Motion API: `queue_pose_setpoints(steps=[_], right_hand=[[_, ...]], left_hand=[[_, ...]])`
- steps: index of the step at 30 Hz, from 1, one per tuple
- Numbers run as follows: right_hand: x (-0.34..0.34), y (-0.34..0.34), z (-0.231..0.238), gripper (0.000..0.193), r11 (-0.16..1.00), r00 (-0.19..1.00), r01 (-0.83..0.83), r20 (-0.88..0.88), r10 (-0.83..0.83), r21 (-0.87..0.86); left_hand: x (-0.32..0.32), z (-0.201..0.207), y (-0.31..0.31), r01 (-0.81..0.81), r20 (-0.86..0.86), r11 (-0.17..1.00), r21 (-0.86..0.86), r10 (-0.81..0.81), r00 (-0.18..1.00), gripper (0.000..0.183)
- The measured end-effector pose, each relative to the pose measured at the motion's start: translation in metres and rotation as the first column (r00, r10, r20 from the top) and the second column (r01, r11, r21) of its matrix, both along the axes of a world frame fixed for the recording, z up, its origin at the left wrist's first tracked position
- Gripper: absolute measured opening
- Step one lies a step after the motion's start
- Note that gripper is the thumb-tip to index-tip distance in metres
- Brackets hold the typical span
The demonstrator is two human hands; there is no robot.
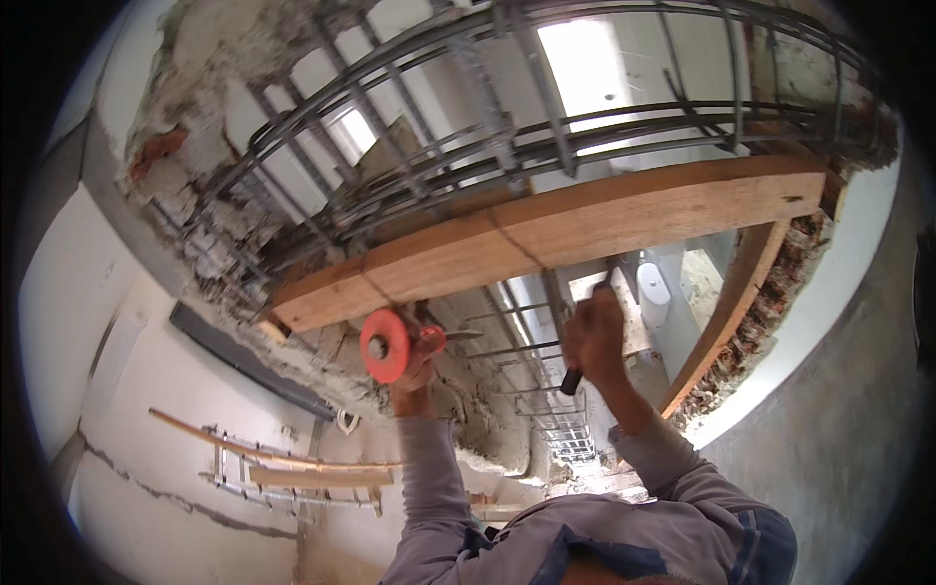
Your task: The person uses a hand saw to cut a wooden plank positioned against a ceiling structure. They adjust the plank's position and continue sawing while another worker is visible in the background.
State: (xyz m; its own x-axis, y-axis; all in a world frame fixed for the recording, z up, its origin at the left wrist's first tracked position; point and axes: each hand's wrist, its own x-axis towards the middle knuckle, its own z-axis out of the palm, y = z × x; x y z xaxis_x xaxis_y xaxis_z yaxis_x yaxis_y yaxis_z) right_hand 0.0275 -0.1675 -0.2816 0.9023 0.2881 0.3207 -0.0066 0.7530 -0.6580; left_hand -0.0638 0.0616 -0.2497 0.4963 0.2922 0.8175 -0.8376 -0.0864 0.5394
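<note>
My left hand (417,369) is closed on a chisel with a round red hand guard (384,365), just below the wooden plank (565,227). A grey metal point sticks out to the right of that hand. My right hand (594,333) grips a black-handled tool (571,381), its butt end pointing down. A thin dark shaft rises from this fist toward the plank's lower edge, and I cannot make out its head. Wire ties (517,237) cross the plank, which runs slanting from lower left to upper right.
A cage of steel reinforcing bars (468,156) runs behind and above the plank. Broken concrete (210,210) lines the left side. Another timber (731,312) slopes beside exposed brickwork on the right. Far below are a white toilet (652,282) and, at lower left, a wooden ladder-like frame (283,468).
</note>
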Motion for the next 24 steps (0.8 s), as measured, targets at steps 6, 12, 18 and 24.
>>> queue_pose_setpoints(steps=[6, 12, 18, 24], right_hand=[[0.005, -0.019, 0.0, 0.032, 0.993, 0.993, -0.112, 0.045, 0.114, -0.042], [0.006, -0.005, -0.003, 0.024, 0.879, 0.949, 0.18, 0.312, -0.038, -0.441], [0.008, -0.019, 0.014, 0.033, 0.969, 0.99, 0.037, -0.143, -0.002, 0.244], [0.019, -0.035, 0.005, 0.027, 0.925, 0.948, -0.226, 0.15, 0.281, -0.306]], left_hand=[[-0.003, 0.006, -0.006, -0.01, 0.052, 0.999, -0.033, 0.012, 0.999, 0.052], [-0.007, 0.001, 0.0, -0.05, -0.053, 0.999, 0.001, 0.05, 0.997, 0.062], [-0.003, 0.002, -0.005, -0.035, 0.004, 0.999, 0.042, 0.035, 0.999, 0.068], [-0.016, -0.002, 0.003, -0.073, -0.095, 0.997, -0.038, 0.069, 0.993, 0.067]])
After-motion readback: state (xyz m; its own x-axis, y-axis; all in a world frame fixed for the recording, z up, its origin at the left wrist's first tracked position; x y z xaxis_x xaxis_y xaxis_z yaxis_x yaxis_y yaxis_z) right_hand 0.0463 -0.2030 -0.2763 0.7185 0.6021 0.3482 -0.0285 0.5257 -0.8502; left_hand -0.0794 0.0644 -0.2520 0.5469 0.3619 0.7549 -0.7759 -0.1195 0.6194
